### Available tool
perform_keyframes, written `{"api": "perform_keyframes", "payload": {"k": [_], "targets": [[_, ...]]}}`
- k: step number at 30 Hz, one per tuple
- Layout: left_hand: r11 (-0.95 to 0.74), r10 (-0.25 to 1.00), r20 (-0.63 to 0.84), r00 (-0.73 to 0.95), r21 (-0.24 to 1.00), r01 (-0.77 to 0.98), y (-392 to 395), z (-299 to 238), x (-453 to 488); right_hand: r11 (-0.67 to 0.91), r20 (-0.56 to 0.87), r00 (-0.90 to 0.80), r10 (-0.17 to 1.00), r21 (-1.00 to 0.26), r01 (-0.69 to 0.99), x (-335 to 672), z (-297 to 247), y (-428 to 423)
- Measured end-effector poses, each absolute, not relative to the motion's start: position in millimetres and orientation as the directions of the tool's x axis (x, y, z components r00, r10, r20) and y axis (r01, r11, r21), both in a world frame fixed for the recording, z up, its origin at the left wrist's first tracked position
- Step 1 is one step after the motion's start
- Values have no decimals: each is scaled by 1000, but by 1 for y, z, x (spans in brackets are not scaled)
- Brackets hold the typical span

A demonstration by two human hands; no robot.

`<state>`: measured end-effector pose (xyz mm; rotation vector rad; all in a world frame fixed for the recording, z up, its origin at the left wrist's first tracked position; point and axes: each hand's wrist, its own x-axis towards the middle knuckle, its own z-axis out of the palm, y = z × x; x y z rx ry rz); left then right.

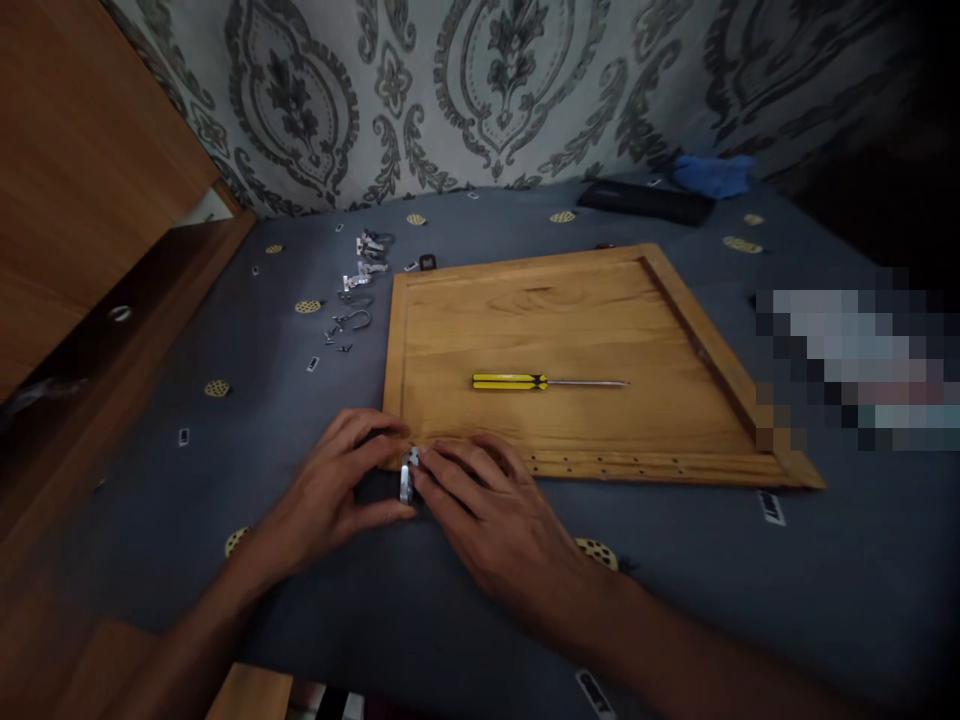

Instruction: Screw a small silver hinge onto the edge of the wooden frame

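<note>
A wooden cabinet door lies flat with a row of small holes along its near edge. At its near left corner is a metal cabinet hinge, set against the edge. My left hand curls round the hinge from the left, thumb below and fingers above it. From the right, my right hand touches the hinge with its fingertips, the other fingers resting on the door's edge. A screwdriver with a yellow and black handle lies on the door panel, its shaft pointing right.
Several hinges and metal handles with small screws lie left of the door on the grey patterned cloth. A black case and a blue cloth lie at the back right. Wooden furniture stands at the left.
</note>
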<state>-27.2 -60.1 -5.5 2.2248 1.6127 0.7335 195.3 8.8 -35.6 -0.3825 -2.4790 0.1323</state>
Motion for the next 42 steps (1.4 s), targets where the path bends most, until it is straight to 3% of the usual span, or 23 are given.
{"api": "perform_keyframes", "payload": {"k": [26, 42], "targets": [[-336, 942, 193, 276, 471, 816, -57, 3, -28, 963, 575, -772, 271, -172, 209, 196, -39, 11], [-296, 955, 158, 250, 519, 802, -57, 3, -28, 967, 565, -785, 253, -179, 183, 197, -39, 12]]}}
